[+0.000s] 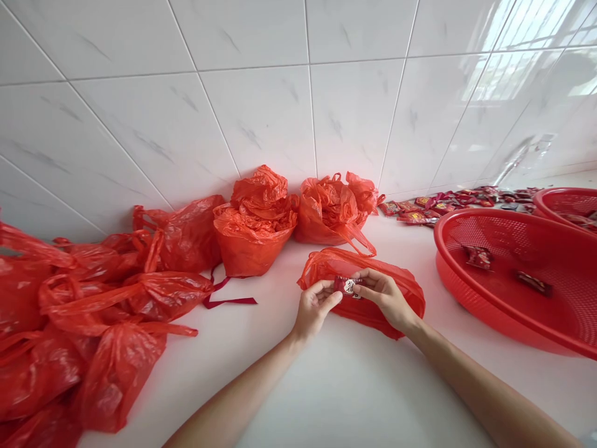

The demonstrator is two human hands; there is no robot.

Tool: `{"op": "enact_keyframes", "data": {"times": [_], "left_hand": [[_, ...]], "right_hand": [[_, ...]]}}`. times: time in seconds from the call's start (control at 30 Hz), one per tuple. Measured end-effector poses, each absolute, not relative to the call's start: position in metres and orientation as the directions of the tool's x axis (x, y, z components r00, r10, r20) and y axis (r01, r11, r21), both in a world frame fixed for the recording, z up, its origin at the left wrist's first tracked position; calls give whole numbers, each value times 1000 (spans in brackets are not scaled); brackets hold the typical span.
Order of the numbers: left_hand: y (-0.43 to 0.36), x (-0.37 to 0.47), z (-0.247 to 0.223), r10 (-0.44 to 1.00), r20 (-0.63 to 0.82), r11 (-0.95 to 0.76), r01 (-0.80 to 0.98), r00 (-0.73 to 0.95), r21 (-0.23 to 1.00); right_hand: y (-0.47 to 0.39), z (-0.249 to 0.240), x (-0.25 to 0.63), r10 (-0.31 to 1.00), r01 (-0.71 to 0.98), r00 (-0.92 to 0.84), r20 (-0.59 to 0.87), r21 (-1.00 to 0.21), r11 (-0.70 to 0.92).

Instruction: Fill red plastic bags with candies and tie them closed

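Between my two hands is a small dark red candy packet (342,286) with pale lettering and a white round patch. My left hand (318,306) pinches its left side between thumb and fingers. On the right side, my right hand (380,295) grips it the same way, its thumb lying over the front. Both hands are above a red plastic bag (396,280) that lies loosely spread on the white counter. Part of the bag is hidden behind the hands and the packet.
Tied red bags (124,361) pile up at left. Two bundles of crumpled red bags (255,242) stand against the tiled wall. At right, a red perforated basket (489,305) holds a few packets; another basket (555,194) and scattered packets (420,214) are behind. A dark red ribbon (233,303) lies mid-counter.
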State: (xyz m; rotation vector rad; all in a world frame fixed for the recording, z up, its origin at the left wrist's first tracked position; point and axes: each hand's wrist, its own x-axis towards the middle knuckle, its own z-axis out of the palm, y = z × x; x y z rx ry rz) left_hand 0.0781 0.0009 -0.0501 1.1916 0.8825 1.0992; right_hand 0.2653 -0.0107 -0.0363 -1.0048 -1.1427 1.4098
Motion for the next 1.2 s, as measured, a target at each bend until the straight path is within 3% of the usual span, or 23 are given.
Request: {"op": "enact_keyframes", "data": {"times": [0.6, 0.93, 1.2], "left_hand": [[0, 77, -52, 968, 88, -78, -50, 234, 996], [-2, 77, -51, 960, 92, -74, -79, 264, 994], [-1, 79, -52, 973, 89, -59, -144, 211, 988]], "right_hand": [[-13, -34, 260, 990, -203, -142, 16, -979, -13], [-12, -33, 263, 989, -161, -135, 58, -986, 36], [-14, -34, 261, 969, -137, -235, 71, -990, 39]]}}
